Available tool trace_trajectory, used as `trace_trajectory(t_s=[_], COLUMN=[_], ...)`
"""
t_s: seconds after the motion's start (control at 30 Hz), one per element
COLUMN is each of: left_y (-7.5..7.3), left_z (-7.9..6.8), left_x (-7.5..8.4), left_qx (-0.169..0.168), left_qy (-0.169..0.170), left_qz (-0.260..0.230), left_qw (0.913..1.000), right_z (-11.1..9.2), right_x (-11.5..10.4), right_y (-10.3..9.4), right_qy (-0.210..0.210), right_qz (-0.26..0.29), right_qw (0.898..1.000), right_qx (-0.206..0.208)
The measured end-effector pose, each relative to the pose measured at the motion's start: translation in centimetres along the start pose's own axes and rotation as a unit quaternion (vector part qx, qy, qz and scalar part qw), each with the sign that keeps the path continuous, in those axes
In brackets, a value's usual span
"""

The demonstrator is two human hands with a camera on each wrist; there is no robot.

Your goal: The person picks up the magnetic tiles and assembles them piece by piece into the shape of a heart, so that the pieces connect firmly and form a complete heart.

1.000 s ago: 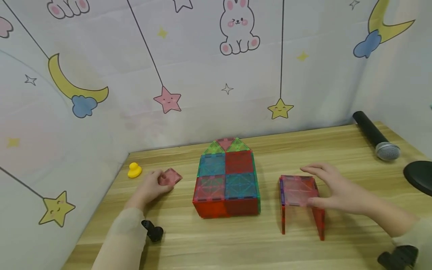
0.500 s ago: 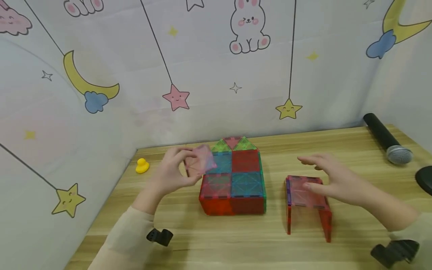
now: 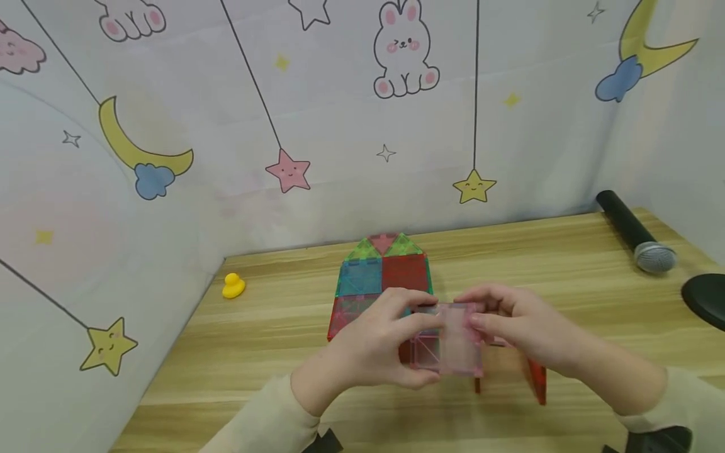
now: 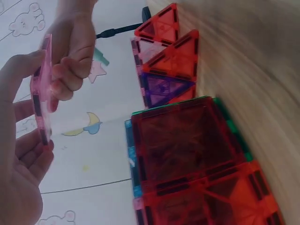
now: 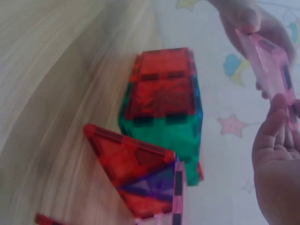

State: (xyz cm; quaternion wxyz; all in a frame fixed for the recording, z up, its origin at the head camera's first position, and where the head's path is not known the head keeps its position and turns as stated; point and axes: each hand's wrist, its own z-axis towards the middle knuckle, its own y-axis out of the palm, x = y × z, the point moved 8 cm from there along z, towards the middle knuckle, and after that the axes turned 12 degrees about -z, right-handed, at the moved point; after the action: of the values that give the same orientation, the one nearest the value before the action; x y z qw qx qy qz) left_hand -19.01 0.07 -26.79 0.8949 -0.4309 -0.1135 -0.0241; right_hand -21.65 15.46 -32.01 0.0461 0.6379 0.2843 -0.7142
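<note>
In the head view, my left hand [image 3: 376, 343] holds clear pink magnetic tile pieces [image 3: 461, 343] by their left side, and my right hand [image 3: 529, 327] pinches the upper right edge. Two square outlines overlap there; I cannot tell how they join. Both wrist views show the pink piece [image 4: 43, 89] raised between the hands. Behind the left hand lies a block of magnetic tiles [image 3: 404, 270], red and blue on top, green triangles at its far end. A smaller tile stand [image 3: 537, 380], with red triangular sides, is partly hidden under the right hand. Its purple triangle [image 5: 152, 183] shows in the right wrist view.
A yellow toy duck [image 3: 233, 286] sits at the table's left edge. Toward the back right lies a black microphone [image 3: 634, 233], with a round black object [image 3: 705, 299] nearer. A printed cloth [image 3: 340, 126] hangs behind the wooden table [image 3: 255, 333].
My left hand has lifted the pink tile pieces from the table's left side and carried them right. My right hand has moved left from above the small stand and now grips them too.
</note>
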Motion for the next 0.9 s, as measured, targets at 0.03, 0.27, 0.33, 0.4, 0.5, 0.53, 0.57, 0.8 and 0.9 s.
trace_trajectory(t_s=[0.03,0.27,0.33,0.4,0.5,0.53,0.57,0.8,0.9], left_y=[0.2,2.3,3.0,3.6,4.7,5.0,5.4,7.5,8.2], left_z=[0.0,-0.5,-0.6,-0.7,-0.7,-0.7,-0.6,0.3,0.6], left_x=[-0.2,-3.8,-4.5,-4.9,-5.2,-5.2,-5.2,-4.8,-4.6], left_qx=[0.001,0.018,0.025,0.031,0.025,0.021,0.018,-0.029,-0.041], left_qy=[-0.014,-0.248,-0.292,-0.318,-0.34,-0.344,-0.345,-0.326,-0.32], left_qz=[-0.01,-0.193,-0.237,-0.268,-0.298,-0.301,-0.304,-0.231,-0.201], left_qw=[0.9999,0.949,0.9262,0.9088,0.8918,0.8891,0.8879,0.9161,0.9248], right_z=[-0.1,-1.4,-1.7,-2.1,-2.7,-2.9,-3.1,-4.4,-4.9], right_x=[0.1,1.2,1.5,1.7,2.1,2.3,2.4,3.6,4.1], right_y=[-0.1,-1.3,-1.8,-2.3,-2.9,-3.1,-3.2,-3.9,-4.0], right_qy=[-0.003,-0.007,-0.019,-0.028,-0.033,-0.032,-0.031,-0.061,-0.072], right_qz=[0.001,-0.016,-0.041,-0.08,-0.141,-0.156,-0.171,-0.241,-0.262], right_qw=[1.0,1.0,0.998,0.995,0.987,0.984,0.981,0.964,0.958], right_qx=[0.005,0.024,0.033,0.051,0.074,0.079,0.082,0.096,0.094])
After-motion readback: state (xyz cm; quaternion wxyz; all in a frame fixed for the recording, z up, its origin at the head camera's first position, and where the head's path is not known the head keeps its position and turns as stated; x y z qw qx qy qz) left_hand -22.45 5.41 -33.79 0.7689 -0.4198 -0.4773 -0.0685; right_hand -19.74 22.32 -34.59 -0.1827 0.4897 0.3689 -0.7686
